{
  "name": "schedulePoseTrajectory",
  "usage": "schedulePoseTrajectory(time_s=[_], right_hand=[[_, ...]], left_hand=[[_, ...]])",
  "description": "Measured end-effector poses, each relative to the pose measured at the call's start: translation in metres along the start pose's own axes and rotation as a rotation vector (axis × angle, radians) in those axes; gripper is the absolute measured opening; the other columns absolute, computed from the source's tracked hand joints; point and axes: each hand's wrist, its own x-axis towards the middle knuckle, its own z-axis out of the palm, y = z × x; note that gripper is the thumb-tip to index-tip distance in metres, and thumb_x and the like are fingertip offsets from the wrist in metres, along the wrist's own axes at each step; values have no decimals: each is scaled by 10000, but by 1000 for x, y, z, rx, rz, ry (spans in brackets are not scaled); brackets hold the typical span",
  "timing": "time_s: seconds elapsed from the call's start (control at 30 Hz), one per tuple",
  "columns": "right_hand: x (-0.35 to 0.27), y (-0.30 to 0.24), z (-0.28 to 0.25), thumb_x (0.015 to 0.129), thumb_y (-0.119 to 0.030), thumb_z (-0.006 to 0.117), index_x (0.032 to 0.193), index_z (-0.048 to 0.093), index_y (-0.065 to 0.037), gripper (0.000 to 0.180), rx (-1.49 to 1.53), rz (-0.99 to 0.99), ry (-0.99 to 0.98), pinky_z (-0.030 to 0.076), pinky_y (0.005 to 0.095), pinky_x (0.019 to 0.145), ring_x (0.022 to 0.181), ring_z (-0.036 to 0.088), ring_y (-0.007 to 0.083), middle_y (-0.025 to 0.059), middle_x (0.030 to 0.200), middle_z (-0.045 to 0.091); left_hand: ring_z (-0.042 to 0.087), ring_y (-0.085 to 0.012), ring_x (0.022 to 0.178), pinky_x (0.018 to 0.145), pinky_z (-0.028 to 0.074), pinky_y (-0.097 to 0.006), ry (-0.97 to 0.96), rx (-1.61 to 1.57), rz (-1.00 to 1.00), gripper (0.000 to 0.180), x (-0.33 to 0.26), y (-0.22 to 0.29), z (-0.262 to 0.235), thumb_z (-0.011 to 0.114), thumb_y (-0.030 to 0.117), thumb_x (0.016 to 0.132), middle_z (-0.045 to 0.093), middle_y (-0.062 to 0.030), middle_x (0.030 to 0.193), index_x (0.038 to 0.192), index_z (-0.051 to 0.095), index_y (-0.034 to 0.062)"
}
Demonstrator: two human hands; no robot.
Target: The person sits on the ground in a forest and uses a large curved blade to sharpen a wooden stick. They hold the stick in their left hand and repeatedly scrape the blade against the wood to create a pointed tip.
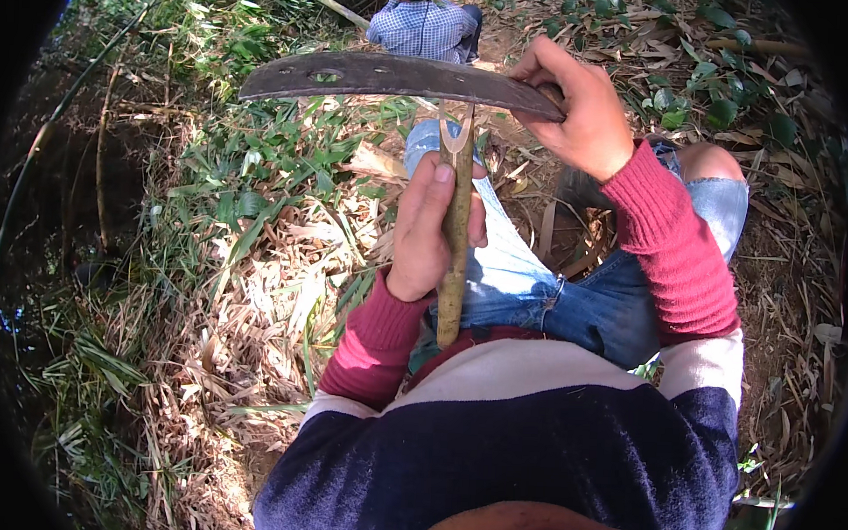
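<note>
In the head view, a short bamboo stick (455, 238) is being held upright over the lap by the left hand (430, 230), whose fingers are wrapped tightly around its middle while the thumb is laid along the shaft. The stick's lower end is being rested against the striped sweater (521, 427), and its upper end, already split into a narrow fork, is being met by the edge of a long dark curved blade (393, 77). The blade is being held crosswise above the stick by the right hand (584, 107), which is clenched fast around the handle end, with the tip pointing toward the person's left; two holes are being shown in the metal near that tip. Blue jeans (572, 298) are being worn on the bent legs beneath the stick, and red cuffs are being seen at both wrists. Dry bamboo leaves (255, 287) and green grass are being spread over the ground on the left. Farther off, at the top edge, another person in a checked shirt (421, 27) is being seen from behind, seated on the ground.
</note>
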Motion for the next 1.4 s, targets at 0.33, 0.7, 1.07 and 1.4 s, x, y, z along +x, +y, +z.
schedulePoseTrajectory(time_s=[0.33, 0.7, 1.07, 1.4], right_hand=[[1, -11, -4, 751, -97, 791, 1006, 576, -83, 334, 23, -51, 20, 550, 392, 670, 800, 726, 327, 106, 834, 716], [1, -5, -5, 763, -56, 756, 982, 597, -86, 273, 32, 80, 35, 555, 384, 683, 808, 728, 299, 84, 837, 705], [-23, -22, 22, 747, -153, 754, 1042, 533, -123, 370, -126, -57, -199, 497, 488, 662, 869, 668, 362, 102, 874, 671], [-18, -15, 32, 828, -201, 656, 1042, 540, -144, 250, -385, -82, -174, 519, 490, 669, 859, 673, 345, 96, 831, 648]], left_hand=[[532, -84, 580, 564, 458, -222, 91, 93, -40, 379, 5, -9, 6, 368, 370, 1110, 579, -21, 703, 1171, 548, 42], [548, -67, 636, 591, 462, -218, 65, 82, -27, 408, 6, -8, 0, 372, 338, 1113, 585, 9, 755, 1288, 552, 15], [541, -120, 675, 589, 447, -260, 83, 75, -18, 254, 6, -27, -15, 442, 260, 1096, 576, -45, 932, 1110, 564, 37], [439, -81, 517, 478, 366, -220, 202, -5, -116, 331, 2, -24, -2, 389, 317, 1107, 543, -17, 763, 1123, 544, 26]])
